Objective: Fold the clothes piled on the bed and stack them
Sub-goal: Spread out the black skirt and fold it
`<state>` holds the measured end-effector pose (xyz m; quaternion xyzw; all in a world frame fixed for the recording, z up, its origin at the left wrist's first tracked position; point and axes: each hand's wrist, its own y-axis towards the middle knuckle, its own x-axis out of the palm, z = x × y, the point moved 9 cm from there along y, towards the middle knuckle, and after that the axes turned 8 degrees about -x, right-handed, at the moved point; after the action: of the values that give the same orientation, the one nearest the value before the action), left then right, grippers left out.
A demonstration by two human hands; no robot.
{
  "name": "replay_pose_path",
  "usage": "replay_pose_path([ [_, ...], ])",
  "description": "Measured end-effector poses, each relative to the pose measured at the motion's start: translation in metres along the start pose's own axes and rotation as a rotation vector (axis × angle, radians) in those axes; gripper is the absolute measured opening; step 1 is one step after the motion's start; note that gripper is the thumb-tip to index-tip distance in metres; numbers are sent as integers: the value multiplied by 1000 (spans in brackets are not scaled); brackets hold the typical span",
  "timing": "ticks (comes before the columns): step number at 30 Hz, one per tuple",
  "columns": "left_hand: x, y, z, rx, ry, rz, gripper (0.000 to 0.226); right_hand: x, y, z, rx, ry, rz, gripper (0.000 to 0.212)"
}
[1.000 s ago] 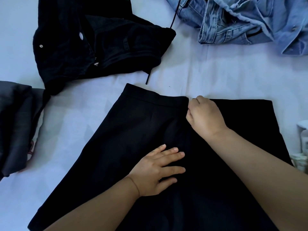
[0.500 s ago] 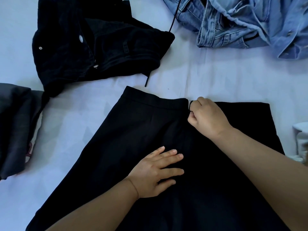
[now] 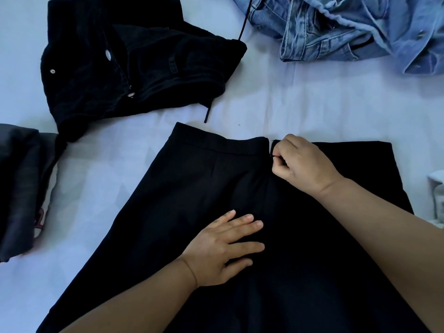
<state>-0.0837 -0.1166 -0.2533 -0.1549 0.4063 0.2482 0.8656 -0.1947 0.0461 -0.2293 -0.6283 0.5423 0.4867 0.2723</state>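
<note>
A black skirt (image 3: 192, 188) lies spread flat on the white bed sheet (image 3: 300, 104), waistband toward the far side. My left hand (image 3: 223, 248) presses flat on the middle of the skirt, fingers straight and spread. My right hand (image 3: 302, 164) has its fingers curled and pinches a small zipper pull at the waistband opening of the skirt. Both forearms cross the lower part of the skirt.
A crumpled black garment with metal snaps (image 3: 134, 66) lies at the far left. Light blue denim clothes (image 3: 348, 27) are heaped at the far right. A folded dark grey garment (image 3: 21, 188) sits at the left edge. A white object (image 3: 436, 188) shows at the right edge.
My right hand has slid a little toward me along the skirt's zipper opening, still pinching. My left hand stays pressed on the skirt.
</note>
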Motion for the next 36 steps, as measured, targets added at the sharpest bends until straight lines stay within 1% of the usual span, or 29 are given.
replay_pose_path([
  [3, -1, 0, 0, 1, 0, 12, 31, 1, 0, 2, 5, 18, 4, 20],
  [7, 0, 1, 0, -1, 12, 11, 31, 6, -1, 15, 155, 115, 26, 5],
  [10, 1, 1, -1, -5, 21, 15, 31, 12, 2, 20, 244, 115, 14, 7],
  [15, 1, 2, 1, 9, 50, 23, 31, 8, 8, 26, 300, 82, 27, 5],
  [17, 1, 2, 1, 17, 58, 32, 31, 4, 17, 36, 327, 59, -19, 9],
  [20, 1, 1, 2, 22, 67, 21, 31, 6, 24, 38, 298, 72, -104, 11],
  [22, 1, 1, 3, 27, 76, 18, 31, 2, 21, 36, 312, 126, -96, 11],
  [24, 2, 0, 4, 41, 101, 6, 31, -3, 9, 36, 324, 132, -89, 17],
  [28, 4, 0, 9, 54, 225, -48, 37, -21, -32, 43, 414, -59, -76, 34],
  [30, -4, 6, 10, 39, 267, -49, 41, -32, -61, 51, 527, -112, -59, 43],
  [32, -24, 20, -4, -69, 279, 32, 44, -42, -93, 62, 698, -129, -69, 53],
  [33, -41, 29, -17, -174, 271, 110, 46, -46, -107, 66, 769, -146, -77, 59],
  [35, -78, 39, -54, -475, 237, 273, 48, -53, -129, 66, 871, -159, -87, 68],
  [36, -94, 39, -77, -652, 206, 321, 48, -56, -137, 64, 919, -144, -81, 71],
])
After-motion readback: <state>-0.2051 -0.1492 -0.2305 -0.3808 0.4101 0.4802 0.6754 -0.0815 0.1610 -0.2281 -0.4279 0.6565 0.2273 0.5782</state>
